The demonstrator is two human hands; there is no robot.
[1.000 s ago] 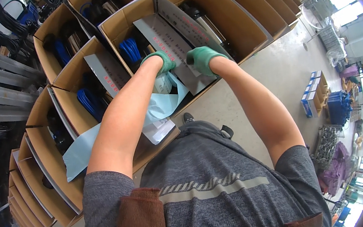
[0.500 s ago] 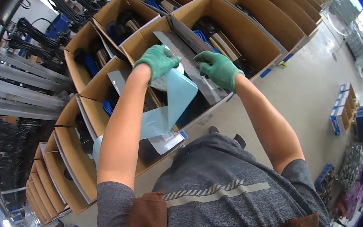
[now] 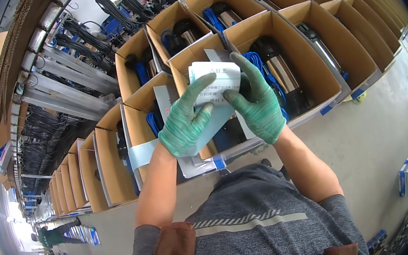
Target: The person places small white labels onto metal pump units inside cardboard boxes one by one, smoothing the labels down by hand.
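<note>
Both my hands wear green gloves and meet over an open cardboard box. My left hand [image 3: 186,117] grips a roll of white printed labels [image 3: 212,70], thumb and fingers at its left side. From the roll a pale blue backing strip [image 3: 144,154] trails down and left, passing behind my left wrist. My right hand [image 3: 260,101] closes on the roll's right side, thumb on the front; its other fingers are partly hidden behind. Beneath my hands stands a box with a grey flap [image 3: 215,54]. Right of it, another box holds a black-and-steel pump [image 3: 283,69] with a coiled blue cable [image 3: 256,60].
Open cardboard boxes [image 3: 312,99] stand in curved rows to both sides, several holding pumps. Grey metal bars [image 3: 66,101] and hanging black cables [image 3: 107,7] lie beyond, left. A person in dark clothing [image 3: 54,235] bends far left. Concrete floor [image 3: 359,149] is right.
My right hand has left the grey box flap and come to the label roll. The roll now faces me with its print showing. My view has swung, shifting the boxes rightward.
</note>
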